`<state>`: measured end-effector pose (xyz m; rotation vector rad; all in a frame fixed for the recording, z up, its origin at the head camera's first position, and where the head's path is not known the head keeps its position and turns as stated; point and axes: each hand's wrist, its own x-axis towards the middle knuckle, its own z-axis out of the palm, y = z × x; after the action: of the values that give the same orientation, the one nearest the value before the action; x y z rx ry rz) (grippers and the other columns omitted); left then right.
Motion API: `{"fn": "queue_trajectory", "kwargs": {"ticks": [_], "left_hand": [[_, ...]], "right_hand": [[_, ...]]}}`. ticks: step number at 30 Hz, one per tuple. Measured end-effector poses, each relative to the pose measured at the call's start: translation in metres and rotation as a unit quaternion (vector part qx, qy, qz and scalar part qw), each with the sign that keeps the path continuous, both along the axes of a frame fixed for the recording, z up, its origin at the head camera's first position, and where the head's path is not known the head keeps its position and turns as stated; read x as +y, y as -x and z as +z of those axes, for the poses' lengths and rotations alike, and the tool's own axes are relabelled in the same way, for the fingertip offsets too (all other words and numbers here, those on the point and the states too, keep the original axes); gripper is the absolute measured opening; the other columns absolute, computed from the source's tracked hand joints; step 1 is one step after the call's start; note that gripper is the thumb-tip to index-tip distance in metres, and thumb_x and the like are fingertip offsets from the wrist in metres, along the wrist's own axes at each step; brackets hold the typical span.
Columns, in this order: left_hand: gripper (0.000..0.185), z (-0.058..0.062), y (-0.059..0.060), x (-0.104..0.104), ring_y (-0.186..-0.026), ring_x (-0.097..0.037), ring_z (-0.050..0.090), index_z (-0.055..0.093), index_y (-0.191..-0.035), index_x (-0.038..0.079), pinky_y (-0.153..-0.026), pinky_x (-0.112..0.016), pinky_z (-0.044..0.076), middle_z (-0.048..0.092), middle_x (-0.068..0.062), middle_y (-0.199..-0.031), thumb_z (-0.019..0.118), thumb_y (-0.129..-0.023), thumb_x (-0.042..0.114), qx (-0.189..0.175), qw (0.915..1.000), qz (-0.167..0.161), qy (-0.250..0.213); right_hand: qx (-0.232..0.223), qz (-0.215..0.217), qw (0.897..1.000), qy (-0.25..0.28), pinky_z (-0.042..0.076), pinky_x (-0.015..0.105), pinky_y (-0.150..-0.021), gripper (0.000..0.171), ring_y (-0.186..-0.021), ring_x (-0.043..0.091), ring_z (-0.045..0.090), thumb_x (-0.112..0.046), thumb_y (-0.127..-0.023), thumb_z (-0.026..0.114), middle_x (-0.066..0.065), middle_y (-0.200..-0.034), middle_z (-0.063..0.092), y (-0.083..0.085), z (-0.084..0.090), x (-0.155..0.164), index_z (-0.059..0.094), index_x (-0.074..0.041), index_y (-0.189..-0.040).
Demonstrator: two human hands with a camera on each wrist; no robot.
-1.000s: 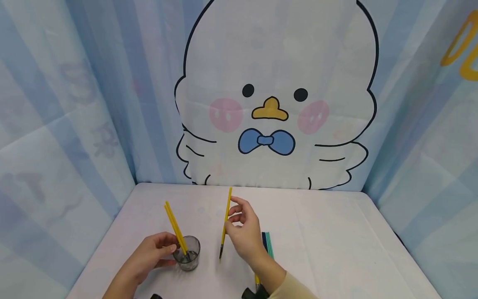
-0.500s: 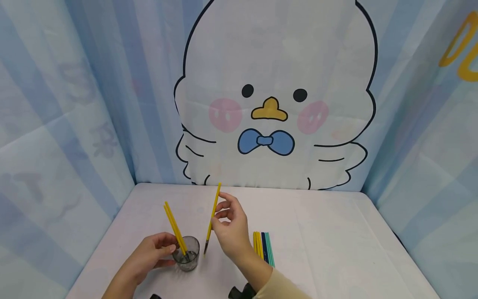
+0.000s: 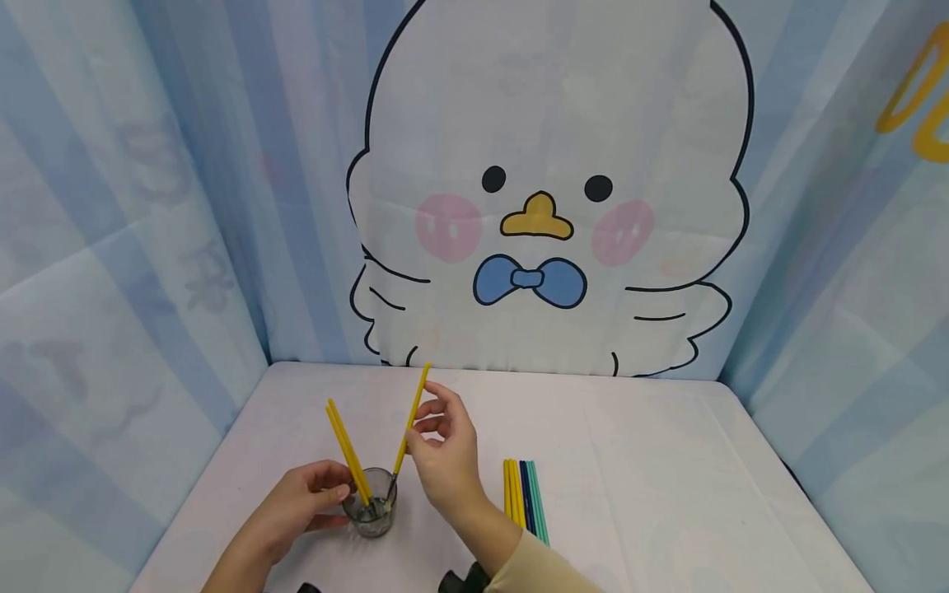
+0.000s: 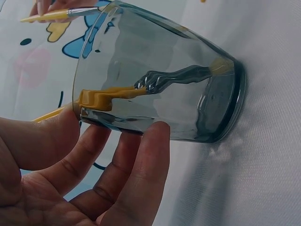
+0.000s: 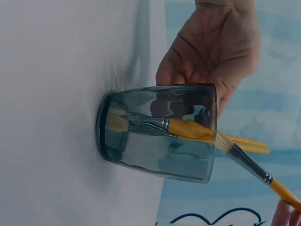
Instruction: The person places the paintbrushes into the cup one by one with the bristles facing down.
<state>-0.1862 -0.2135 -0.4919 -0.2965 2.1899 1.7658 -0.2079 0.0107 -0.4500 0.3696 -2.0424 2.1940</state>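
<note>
Head view: on the white table (image 3: 667, 461), the left hand (image 3: 300, 502) curls its grip around a smoky glass cup (image 3: 373, 504), steadying it, while the right hand (image 3: 445, 453) pinches a yellow paintbrush (image 3: 409, 424), bristles just at the rim. Two yellow brushes (image 3: 347, 449) already lean inside; spare brushes (image 3: 523, 492) lie nearby.

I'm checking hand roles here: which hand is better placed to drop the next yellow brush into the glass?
The right hand: it already pinches a yellow brush with its tip at the glass rim. The left hand holds the glass.
</note>
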Motion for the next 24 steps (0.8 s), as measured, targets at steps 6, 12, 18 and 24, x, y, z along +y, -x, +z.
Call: {"fn": "queue_trajectory", "kwargs": {"ticks": [6,12,18,24], "left_hand": [[0.023,0.000,0.000,-0.001,-0.101,-0.020,0.071,0.067,-0.125,-0.006,-0.085,-0.045,0.069,0.073,-0.014,-0.116,0.067,-0.103,0.004,0.000,1.0000,-0.005,-0.005],[0.026,0.001,-0.001,-0.003,-0.102,-0.020,0.071,0.066,-0.127,-0.007,-0.086,-0.045,0.069,0.073,-0.013,-0.117,0.068,-0.103,0.005,0.004,0.9999,-0.014,-0.007],[0.030,0.000,-0.001,-0.007,-0.102,-0.019,0.071,0.064,-0.129,-0.008,-0.086,-0.045,0.069,0.073,-0.013,-0.117,0.068,-0.104,0.008,0.010,0.9991,-0.036,-0.019],[0.031,0.000,-0.001,-0.008,-0.103,-0.019,0.072,0.064,-0.130,-0.008,-0.087,-0.045,0.069,0.074,-0.012,-0.117,0.068,-0.104,0.009,0.006,0.9991,-0.038,-0.017]], "right_hand": [[0.015,-0.005,1.000,0.003,0.066,0.025,-0.081,0.064,-0.101,0.022,0.064,0.012,-0.095,0.066,0.014,-0.118,0.059,0.000,0.002,-0.003,0.055,-0.020,-0.150],[0.027,-0.006,0.999,-0.031,0.063,0.021,-0.082,0.065,-0.104,0.021,0.064,0.010,-0.097,0.068,0.009,-0.119,0.062,-0.001,0.001,-0.007,0.057,-0.028,-0.148],[0.043,0.000,0.996,-0.073,0.061,0.020,-0.085,0.063,-0.106,0.020,0.064,0.007,-0.098,0.069,0.007,-0.118,0.064,-0.001,-0.007,-0.009,0.057,-0.031,-0.147],[0.032,0.015,0.996,-0.083,0.061,0.020,-0.083,0.066,-0.102,0.017,0.063,0.008,-0.097,0.070,0.007,-0.117,0.064,0.001,-0.013,-0.009,0.059,-0.033,-0.148]]}}
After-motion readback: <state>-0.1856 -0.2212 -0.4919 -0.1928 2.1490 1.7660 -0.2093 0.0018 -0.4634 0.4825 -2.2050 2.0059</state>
